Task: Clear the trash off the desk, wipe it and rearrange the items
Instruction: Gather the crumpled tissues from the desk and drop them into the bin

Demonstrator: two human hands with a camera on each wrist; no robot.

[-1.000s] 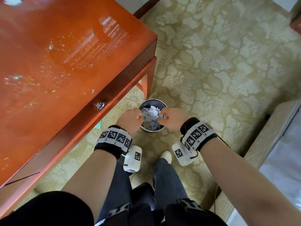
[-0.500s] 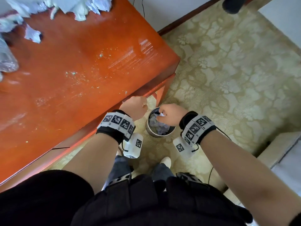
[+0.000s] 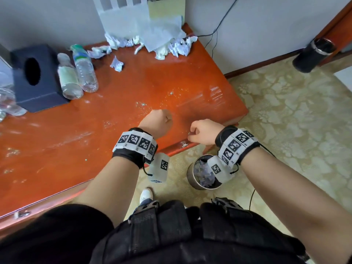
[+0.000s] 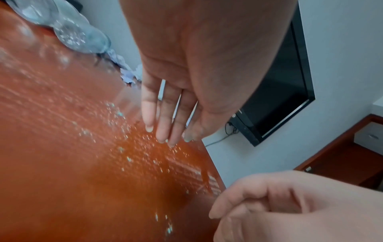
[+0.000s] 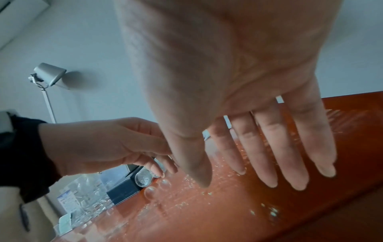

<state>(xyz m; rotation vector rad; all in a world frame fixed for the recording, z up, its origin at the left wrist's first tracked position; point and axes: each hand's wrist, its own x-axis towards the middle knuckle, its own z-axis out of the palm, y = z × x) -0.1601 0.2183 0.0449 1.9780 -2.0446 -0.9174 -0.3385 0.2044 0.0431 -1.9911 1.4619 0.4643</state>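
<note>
Crumpled paper trash (image 3: 177, 47) is piled at the far edge of the wet orange bench (image 3: 118, 103), more already in the metal bin (image 3: 192, 175) on the carpet by the near right corner. Left hand (image 3: 156, 121) hovers over the droplets, fingers straight and loose, nothing in its grip. Right hand (image 3: 204, 131) at the near edge, relaxed, empty too. Water bottles (image 3: 79, 71) and a black tissue box (image 3: 36, 77) sit far left.

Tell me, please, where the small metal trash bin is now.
In the head view the metal bin stands on the carpet just off the desk's front right corner, below the right hand, with crumpled paper inside.
</note>
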